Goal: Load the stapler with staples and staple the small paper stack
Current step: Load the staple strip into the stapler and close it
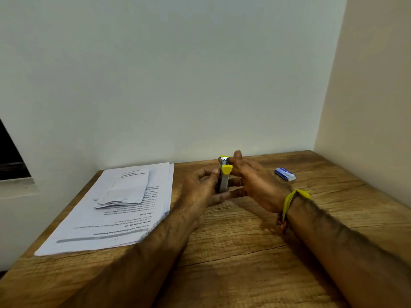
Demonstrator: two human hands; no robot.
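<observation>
A small metal stapler (224,177) with yellow plastic parts is held above the middle of the wooden table (233,252). My left hand (200,190) grips its lower body from the left. My right hand (253,185) holds it from the right, with fingertips on its upper end near the yellow tip. A small folded paper stack (124,188) lies on top of a larger pile of printed sheets (111,218) at the left of the table. A blue and white staple box (285,174) lies shut on the table, to the right of my hands.
The table stands in a corner, with a white wall behind and a cream wall at the right. A dark window opening (10,156) shows at the far left. A yellow thread band (291,201) circles my right wrist.
</observation>
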